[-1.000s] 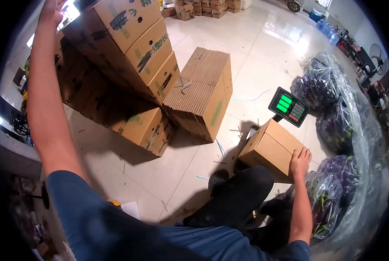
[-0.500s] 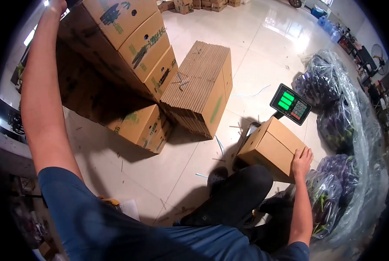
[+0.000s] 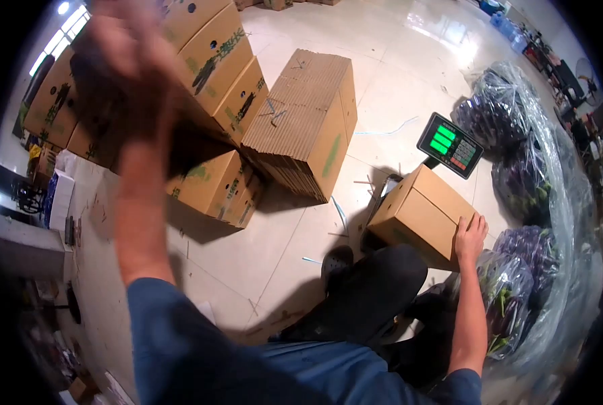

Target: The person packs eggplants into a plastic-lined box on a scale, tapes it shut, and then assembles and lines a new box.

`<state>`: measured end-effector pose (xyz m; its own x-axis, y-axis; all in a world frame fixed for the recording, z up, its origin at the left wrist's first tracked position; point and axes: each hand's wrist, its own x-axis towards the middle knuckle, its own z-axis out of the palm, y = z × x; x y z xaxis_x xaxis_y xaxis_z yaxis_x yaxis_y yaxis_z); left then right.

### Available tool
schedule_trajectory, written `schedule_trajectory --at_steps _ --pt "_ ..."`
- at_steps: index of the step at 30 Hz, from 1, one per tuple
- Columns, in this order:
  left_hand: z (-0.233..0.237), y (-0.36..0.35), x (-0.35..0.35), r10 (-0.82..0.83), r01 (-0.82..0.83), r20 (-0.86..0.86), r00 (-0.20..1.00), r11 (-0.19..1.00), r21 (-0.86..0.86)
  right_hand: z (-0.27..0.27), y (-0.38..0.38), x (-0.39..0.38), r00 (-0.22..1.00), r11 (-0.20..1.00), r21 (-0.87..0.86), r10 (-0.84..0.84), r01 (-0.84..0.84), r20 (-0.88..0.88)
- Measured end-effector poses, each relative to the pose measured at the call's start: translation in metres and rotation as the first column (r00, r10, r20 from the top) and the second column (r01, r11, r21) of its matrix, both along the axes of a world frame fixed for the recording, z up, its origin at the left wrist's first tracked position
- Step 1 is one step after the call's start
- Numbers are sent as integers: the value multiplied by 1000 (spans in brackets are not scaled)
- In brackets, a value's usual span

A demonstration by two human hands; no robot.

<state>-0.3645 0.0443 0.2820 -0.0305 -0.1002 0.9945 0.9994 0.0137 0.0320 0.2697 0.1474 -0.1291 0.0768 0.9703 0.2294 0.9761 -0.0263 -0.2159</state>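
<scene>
My right hand (image 3: 471, 237) lies on the near right edge of a closed cardboard box (image 3: 424, 214), fingers stretched over its top. That box sits on a scale whose display (image 3: 450, 144) glows with green readouts just behind it. My left hand (image 3: 129, 47) is raised at the upper left, smeared by motion, and overlaps a tall stack of cardboard boxes (image 3: 215, 59) in this view. What its fingers are doing is lost in the blur.
A bundle of flattened cartons (image 3: 298, 101) stands on the tiled floor between the stack and the scale. Clear plastic bags of dark purple produce (image 3: 517, 175) line the right side. Blue straps (image 3: 340, 217) and scraps lie on the floor. A fan (image 3: 586, 77) stands far right.
My left arm has swung inward to the right, and its hand, at the frame's top edge before, now shows in front of the stacked boxes. My right hand stays on the box.
</scene>
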Motion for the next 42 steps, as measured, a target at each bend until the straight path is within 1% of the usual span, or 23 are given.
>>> schedule_trajectory --at_steps 2,5,7,10,13,14,17,18,19,20,21,22,23,24,25,26,27,28,29,33,35,37,42 --pt "-93 11 93 -252 228 -34 967 918 -324 1 1 0 1000 1000 -16 -2 2 4" --pt "-229 32 229 -549 380 78 832 463 -801 2 2 -1 1000 1000 -29 -2 2 -5" --pt "-294 47 305 -642 336 167 748 149 -930 7 1 -5 1000 998 -61 -15 15 4" --pt "-350 73 388 -643 318 345 684 -164 -934 5 2 -5 1000 997 -74 -30 31 6" --pt "-378 88 435 -645 245 246 723 -92 -965 5 4 -1 1000 996 -91 -21 19 -22" --pt "-387 91 440 -620 217 229 751 -97 -971 4 2 -3 1000 999 -39 -29 29 11" --pt "-398 95 444 -598 163 179 781 -80 -983 -26 10 29 989 986 164 59 -36 -135" --pt "-395 96 443 -598 142 166 784 -87 -986 -15 2 32 891 976 219 106 -8 -441" --pt "-394 96 442 -594 128 157 789 -92 -988 -22 -2 45 688 985 77 -52 156 -724" --pt "-393 96 442 -593 126 161 789 -101 -987 -50 -5 69 519 964 21 -125 267 -846" --pt "-394 98 443 -586 125 155 795 -91 -988 -112 -11 113 528 958 8 -151 287 -836" --pt "-395 98 445 -586 126 151 796 -85 -988 -183 -20 163 595 963 -9 -173 268 -785" --pt "-397 97 446 -584 126 148 798 -78 -989 -267 -39 206 800 987 23 -115 159 -589" --pt "-396 96 447 -582 122 147 800 -83 -989 -296 -72 205 377 885 -437 -463 159 -802" --pt "-396 96 448 -589 123 148 795 -82 -989 -284 -109 171 719 830 -549 -438 94 -540" --pt "-398 96 448 -590 123 145 794 -79 -989 -272 -148 136 942 771 -633 -258 67 -214" --pt "-398 97 447 -589 119 139 796 -73 -990 -321 -189 140 970 632 -756 -33 -167 -242" --pt "-398 97 447 -587 121 138 797 -69 -990 -370 -230 131 955 472 -840 246 -267 -165" --pt "-398 97 448 -588 120 137 797 -67 -990 -403 -257 127 915 417 -815 224 -402 -337" --pt "-396 97 451 -585 98 134 800 -93 -991 -308 -276 59 962 382 -883 113 -273 -249" --pt "-394 97 451 -582 87 122 804 -87 -992 -348 -286 69 925 341 -865 222 -369 -307" --pt "-395 96 453 -583 81 116 804 -85 -993 -433 -301 95 815 254 -803 398 -538 -421" --pt "-393 98 452 -586 72 113 802 -93 -993 -333 -282 84 894 407 -824 379 -394 -240"
